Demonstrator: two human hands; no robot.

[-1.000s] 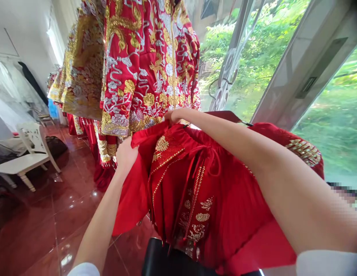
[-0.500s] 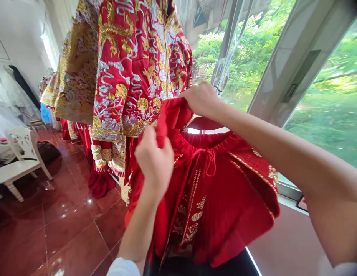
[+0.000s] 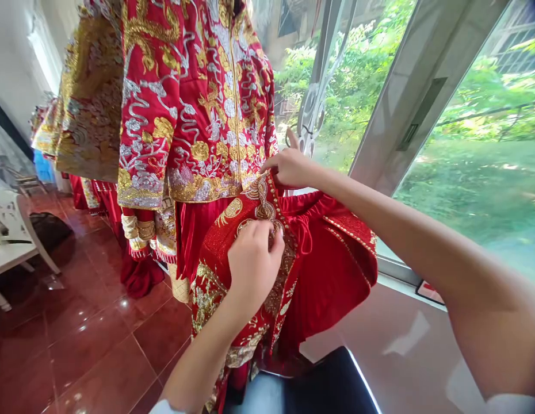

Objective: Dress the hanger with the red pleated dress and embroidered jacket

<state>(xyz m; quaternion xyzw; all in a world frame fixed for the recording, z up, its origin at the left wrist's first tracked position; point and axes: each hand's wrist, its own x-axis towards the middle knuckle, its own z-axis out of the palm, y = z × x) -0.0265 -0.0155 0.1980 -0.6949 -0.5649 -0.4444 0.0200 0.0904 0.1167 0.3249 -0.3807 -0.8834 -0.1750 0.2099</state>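
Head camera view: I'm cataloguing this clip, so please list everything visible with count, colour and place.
skirt: one, red with gold embroidery, centre
front jacket: one, red with gold and silver embroidery, hanging above the skirt
rear jacket: one, mostly gold, hanging behind on the left
chair: one, white, left edge
bag: one, dark, on the floor by the chair
floor: glossy red-brown tiles, lower left
window: grey frame, greenery outside, right
sill: white, below the window
dark object: one, black, bottom edge, unclear what
left hand: gripping the skirt's embroidered panel
right hand: pinching the skirt's top edge
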